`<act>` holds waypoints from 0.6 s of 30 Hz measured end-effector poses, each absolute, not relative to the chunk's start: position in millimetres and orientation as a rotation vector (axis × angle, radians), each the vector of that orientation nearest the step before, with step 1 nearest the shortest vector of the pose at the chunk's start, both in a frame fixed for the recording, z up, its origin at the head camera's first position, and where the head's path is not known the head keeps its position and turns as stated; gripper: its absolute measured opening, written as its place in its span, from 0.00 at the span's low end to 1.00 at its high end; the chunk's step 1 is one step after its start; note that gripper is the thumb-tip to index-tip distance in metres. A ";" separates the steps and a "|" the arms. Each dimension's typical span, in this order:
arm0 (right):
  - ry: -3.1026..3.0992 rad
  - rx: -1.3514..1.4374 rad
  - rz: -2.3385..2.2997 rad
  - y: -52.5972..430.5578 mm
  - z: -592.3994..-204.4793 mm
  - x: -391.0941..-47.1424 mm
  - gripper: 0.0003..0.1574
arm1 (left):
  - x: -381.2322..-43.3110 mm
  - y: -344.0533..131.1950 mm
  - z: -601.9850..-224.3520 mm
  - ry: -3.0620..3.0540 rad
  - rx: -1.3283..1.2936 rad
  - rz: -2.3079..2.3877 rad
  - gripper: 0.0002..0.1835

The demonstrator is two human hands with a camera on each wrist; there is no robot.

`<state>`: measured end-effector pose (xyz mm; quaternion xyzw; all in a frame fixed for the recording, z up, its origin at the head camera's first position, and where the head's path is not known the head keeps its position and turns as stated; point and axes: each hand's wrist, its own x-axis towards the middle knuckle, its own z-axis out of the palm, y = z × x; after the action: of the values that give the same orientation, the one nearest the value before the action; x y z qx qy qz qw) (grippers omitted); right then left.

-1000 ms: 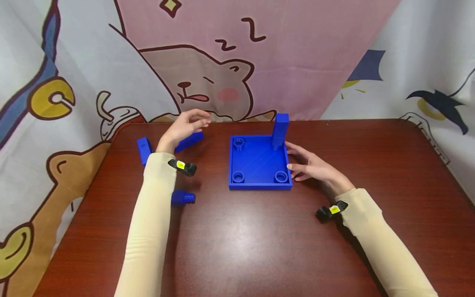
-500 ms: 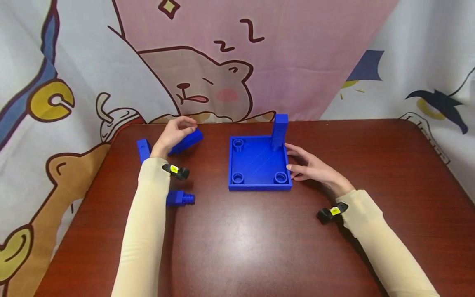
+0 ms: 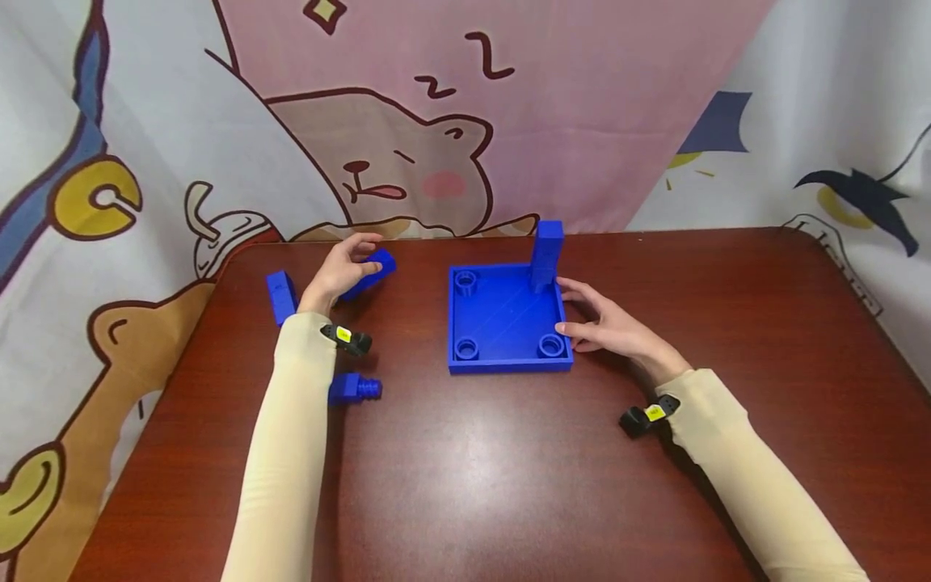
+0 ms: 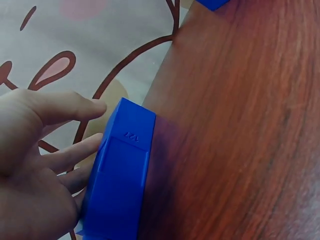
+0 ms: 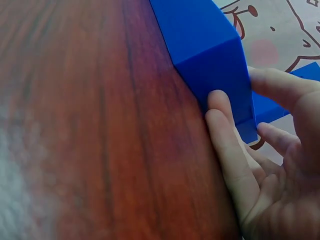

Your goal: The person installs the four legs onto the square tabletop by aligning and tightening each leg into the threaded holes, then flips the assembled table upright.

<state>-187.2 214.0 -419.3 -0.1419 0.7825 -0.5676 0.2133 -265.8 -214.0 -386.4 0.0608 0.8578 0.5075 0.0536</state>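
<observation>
In the head view, my left hand (image 3: 342, 271) is at a blue rectangular post (image 3: 374, 273) lying at the table's back left. The left wrist view shows its fingers along one side of this post (image 4: 120, 175), which has a raised number, with the thumb apart from it near its end. My right hand (image 3: 604, 322) rests against the right wall of a square blue tray (image 3: 509, 365), thumb tip at the rim. Fingertips (image 5: 218, 102) touch the outer wall in the right wrist view. A blue post (image 3: 547, 250) stands upright in the tray's far right corner.
Round sockets (image 3: 467, 349) sit in the tray's other three corners. A blue post (image 3: 280, 296) lies farther left, and another with a threaded end (image 3: 356, 389) lies nearer, partly behind the left sleeve. A printed curtain (image 3: 567, 105) hangs behind the brown table (image 3: 465, 477).
My left hand has come down and left onto the lying post, its thumb now overlapping that post. The right hand has stayed at the tray's wall, its thumb shifting slightly onto the rim.
</observation>
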 end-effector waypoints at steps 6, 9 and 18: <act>2.174 -0.387 -1.574 216.0 -418.9 -186.4 0.48 | -266.3 -210.0 -388.3 2.653 0.183 1.452 0.23; 2.173 -0.381 -1.576 216.1 -417.3 -186.4 0.48 | -268.3 -206.8 -387.5 2.691 0.156 1.413 0.22; 2.170 -0.385 -1.584 215.6 -418.7 -184.9 0.48 | -266.3 -205.7 -389.7 2.727 0.177 1.415 0.20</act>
<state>-184.9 215.6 -418.7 -0.1385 0.7814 -0.5704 0.2118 -266.3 -205.7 -389.7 0.0576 0.8857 0.4597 0.0320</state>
